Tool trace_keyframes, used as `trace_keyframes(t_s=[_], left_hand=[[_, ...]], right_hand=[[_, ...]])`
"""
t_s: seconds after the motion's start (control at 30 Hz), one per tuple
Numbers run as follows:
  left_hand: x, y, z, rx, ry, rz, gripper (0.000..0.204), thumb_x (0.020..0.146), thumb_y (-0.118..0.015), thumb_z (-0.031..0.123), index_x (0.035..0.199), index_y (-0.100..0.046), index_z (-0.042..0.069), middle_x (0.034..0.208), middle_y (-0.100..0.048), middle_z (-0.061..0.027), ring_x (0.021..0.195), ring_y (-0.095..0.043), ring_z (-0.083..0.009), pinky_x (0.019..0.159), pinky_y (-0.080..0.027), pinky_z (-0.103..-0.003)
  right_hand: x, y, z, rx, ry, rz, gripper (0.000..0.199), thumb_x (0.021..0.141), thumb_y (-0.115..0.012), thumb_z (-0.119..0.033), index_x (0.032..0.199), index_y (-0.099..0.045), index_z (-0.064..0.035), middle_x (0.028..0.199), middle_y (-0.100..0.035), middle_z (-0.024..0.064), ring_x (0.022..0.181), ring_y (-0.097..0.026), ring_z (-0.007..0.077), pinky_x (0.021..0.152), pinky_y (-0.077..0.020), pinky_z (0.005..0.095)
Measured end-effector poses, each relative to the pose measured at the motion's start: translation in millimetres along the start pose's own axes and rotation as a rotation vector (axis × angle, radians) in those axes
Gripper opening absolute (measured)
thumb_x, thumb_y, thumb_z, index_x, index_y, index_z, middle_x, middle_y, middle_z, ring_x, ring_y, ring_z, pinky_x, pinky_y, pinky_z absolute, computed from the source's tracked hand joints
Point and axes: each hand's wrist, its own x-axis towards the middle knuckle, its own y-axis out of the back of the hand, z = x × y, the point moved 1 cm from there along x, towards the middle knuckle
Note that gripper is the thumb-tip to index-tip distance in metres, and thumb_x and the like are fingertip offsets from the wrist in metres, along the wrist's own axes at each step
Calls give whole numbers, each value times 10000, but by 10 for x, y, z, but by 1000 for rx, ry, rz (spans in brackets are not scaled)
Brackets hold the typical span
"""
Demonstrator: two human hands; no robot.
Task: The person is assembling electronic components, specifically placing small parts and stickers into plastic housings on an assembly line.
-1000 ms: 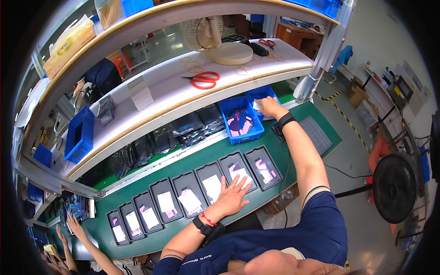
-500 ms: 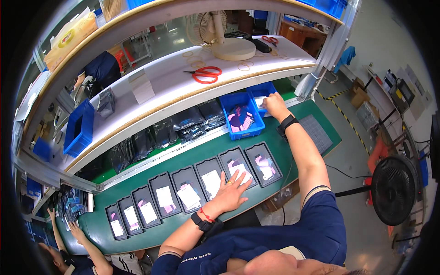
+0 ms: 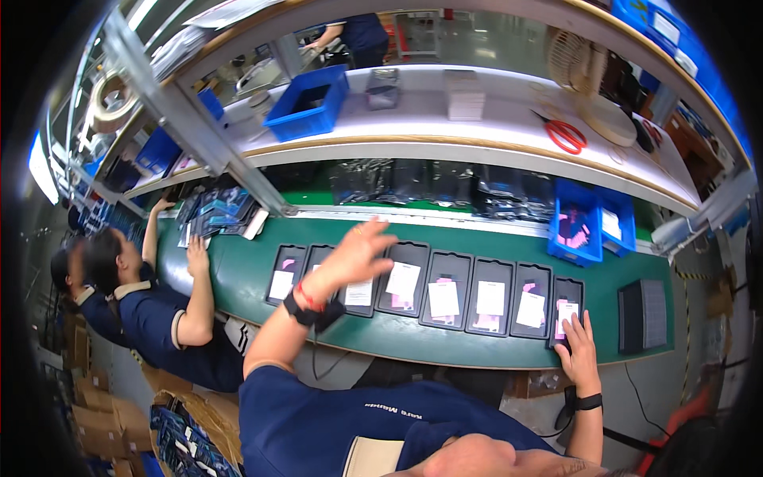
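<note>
A row of black trays [image 3: 447,265] lies along the green table, holding white cards [image 3: 443,300] over pink pieces [image 3: 403,301]. My left hand [image 3: 355,253] is raised over the left part of the row, fingers stretched apart, with nothing seen in it; it partly hides the trays below. At the right end, the fingers of my right hand [image 3: 579,350] are spread over the near edge of the last tray [image 3: 569,288]. Its fingertips touch or nearly touch the white card [image 3: 566,311] in that tray.
Two blue bins, one with pink pieces [image 3: 578,253] and one with white cards [image 3: 624,246], stand behind the right trays. Grey stacked trays [image 3: 642,315] sit at the right end. Black bags [image 3: 515,192] lie under the shelf [image 3: 509,131]. At left, a co-worker's hands [image 3: 198,256] touch dark packets [image 3: 218,213].
The view has swung left. My right hand has come from the blue bin of white cards to the rightmost tray. My left hand has lifted off the trays and moved left along the row.
</note>
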Motion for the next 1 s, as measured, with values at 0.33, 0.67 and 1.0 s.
trace_keyframes(t_s=[0.33, 0.67, 1.0], left_hand=[[752, -100, -1706, 324, 434, -130, 841, 632, -649, 172, 1376, -271, 66, 1415, -254, -212, 1296, -280, -360, 1061, -275, -388], [410, 89, -2157, 104, 326, 62, 408, 684, -494, -9, 1084, -563, 29, 1162, -550, -178, 1082, -517, -337, 916, -430, -381], [-1992, 493, -1514, 212, 317, 323, 503, 671, -450, -99, 1134, -579, 47, 1188, -559, -141, 1160, -482, -320, 976, -384, -393]], right_hand=[[642, -101, -857, -130, 24, -95, 578, 723, -687, -209, 1224, -481, -8, 1283, -431, 233, 1268, -284, 434, 1008, -318, 443], [2837, -747, -2419, 64, 519, -239, 402, 728, -628, -115, 1095, -537, 23, 1066, -565, 219, 1013, -532, 349, 881, -423, 400], [4212, -2002, -2940, -233, 400, -542, 733, 649, -569, -45, 1345, -347, -108, 1439, -227, 173, 1340, -207, 316, 1081, -195, 455]])
